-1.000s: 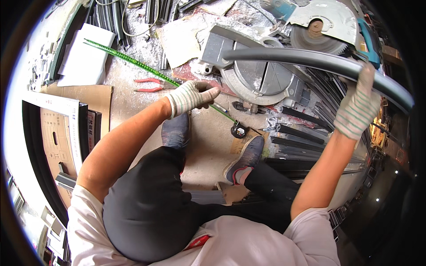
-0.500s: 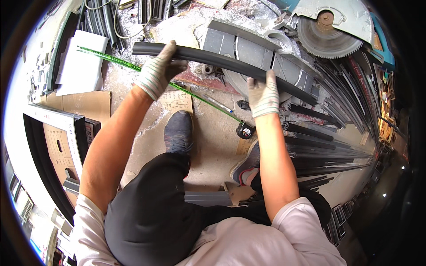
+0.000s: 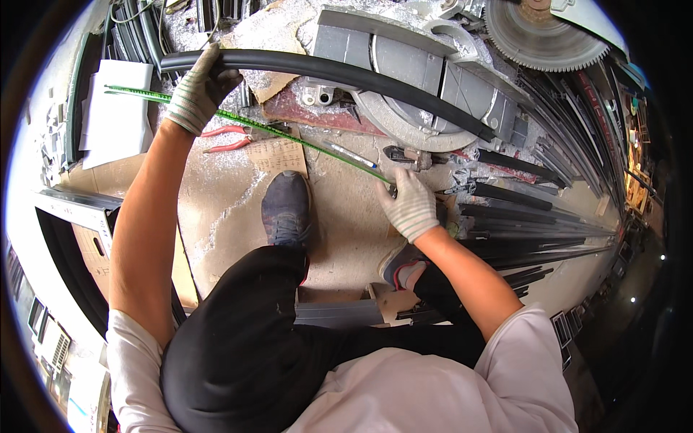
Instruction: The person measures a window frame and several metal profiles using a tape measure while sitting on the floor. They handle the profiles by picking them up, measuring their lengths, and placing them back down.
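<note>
My gloved left hand (image 3: pixel 196 95) is wrapped round a long black profile bar (image 3: pixel 332 70) near its left end. The bar slants down to the right, and its far end reaches across the grey saw base (image 3: pixel 408 43). Lower down, my gloved right hand (image 3: pixel 410 205) is closed over the case of a tape measure, which the fingers almost wholly hide. Its green tape blade (image 3: pixel 289 134) runs up left from that hand, passes by my left hand and ends over white paper sheets (image 3: pixel 119 108).
A large round saw blade (image 3: pixel 541 36) stands at the upper right. Red-handled pliers (image 3: pixel 229 137), a pen (image 3: pixel 350 154) and a written-on cardboard piece (image 3: pixel 281 157) lie near my shoe (image 3: pixel 286 209). Many dark bars (image 3: pixel 534 234) are stacked at right; a carton (image 3: pixel 88 249) stands at left.
My right hand has let go of the bar and come down onto the tape measure. My left hand has moved left and up with the bar, uncovering the pliers.
</note>
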The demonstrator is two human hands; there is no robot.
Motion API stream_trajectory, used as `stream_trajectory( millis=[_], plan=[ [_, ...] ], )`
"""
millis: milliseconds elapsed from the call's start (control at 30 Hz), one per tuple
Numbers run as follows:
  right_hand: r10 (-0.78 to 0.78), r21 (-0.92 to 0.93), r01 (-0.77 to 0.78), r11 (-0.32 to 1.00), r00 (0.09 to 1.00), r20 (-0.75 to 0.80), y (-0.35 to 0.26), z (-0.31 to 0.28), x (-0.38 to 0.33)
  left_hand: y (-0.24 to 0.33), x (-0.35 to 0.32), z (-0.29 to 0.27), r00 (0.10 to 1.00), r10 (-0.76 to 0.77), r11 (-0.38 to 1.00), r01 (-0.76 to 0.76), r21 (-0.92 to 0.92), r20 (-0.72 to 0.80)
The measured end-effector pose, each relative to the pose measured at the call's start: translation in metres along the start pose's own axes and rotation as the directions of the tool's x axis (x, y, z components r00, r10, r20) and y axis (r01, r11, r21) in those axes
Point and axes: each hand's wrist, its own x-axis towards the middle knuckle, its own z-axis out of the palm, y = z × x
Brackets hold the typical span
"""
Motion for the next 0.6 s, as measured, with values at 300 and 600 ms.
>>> stream_trajectory(
  millis=[300,600],
  plan=[
    [0.041,-0.257,-0.031,0.966,0.999,0.033,0.048,0.048,-0.023,-0.009,0.0,0.002,0.996,-0.04,0.999,0.037,-0.035,-0.076],
    [-0.074,-0.112,0.072,0.991,0.997,-0.016,0.057,0.057,-0.022,-0.012,-0.015,0.021,0.996,-0.076,0.996,0.079,-0.037,0.055]
  ],
)
